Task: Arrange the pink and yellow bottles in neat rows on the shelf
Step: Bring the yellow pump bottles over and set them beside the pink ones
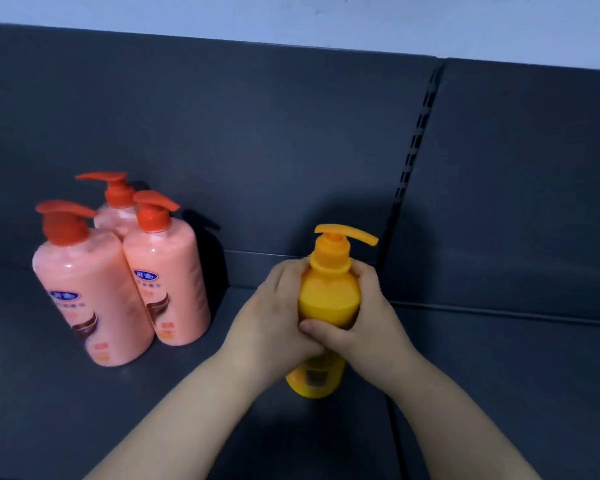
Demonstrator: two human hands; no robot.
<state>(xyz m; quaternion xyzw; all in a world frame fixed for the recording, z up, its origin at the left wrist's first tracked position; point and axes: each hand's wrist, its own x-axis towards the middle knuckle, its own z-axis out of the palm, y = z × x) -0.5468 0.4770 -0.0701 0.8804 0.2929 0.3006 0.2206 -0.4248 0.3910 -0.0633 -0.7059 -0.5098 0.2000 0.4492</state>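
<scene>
A yellow pump bottle (pixel 328 296) stands upright on the dark shelf (pixel 66 410), right of centre. My left hand (pixel 274 317) grips its left side and my right hand (pixel 364 323) grips its right side, thumbs meeting across the front. Its nozzle points right. At the left stand three pink pump bottles with red pumps: a front-left one (pixel 90 299), a front-right one (pixel 168 285) and a rear one (pixel 116 216) mostly hidden behind them.
The shelf's dark back panel (pixel 222 133) rises behind the bottles. A slotted upright (pixel 416 140) and a seam split the shelf into a left and a right bay (pixel 516 375). A pale wall shows above.
</scene>
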